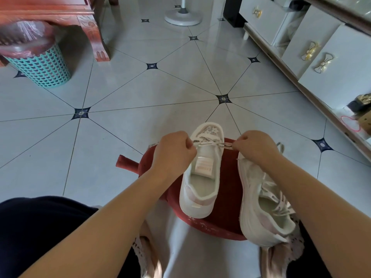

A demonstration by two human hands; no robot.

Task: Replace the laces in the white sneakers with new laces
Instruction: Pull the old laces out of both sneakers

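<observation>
White low-top mesh sneaker (202,177) sits upright, toe away, on round red stool (228,183). Left hand (174,152) & right hand (255,147) are both curled tight, each pinching one end of the flat black-and-white patterned lace (225,145) stretched across the front eyelets. Lace prob. light, limp, slippery: grip close to the tips. Shoe looks light w/ soft upper, may slide when tugged. Second white sneaker (261,199) tilts on its side just beside, partly under right forearm. Fingertips, lace tips, eyelets hidden; can't tell old lace from new.
</observation>
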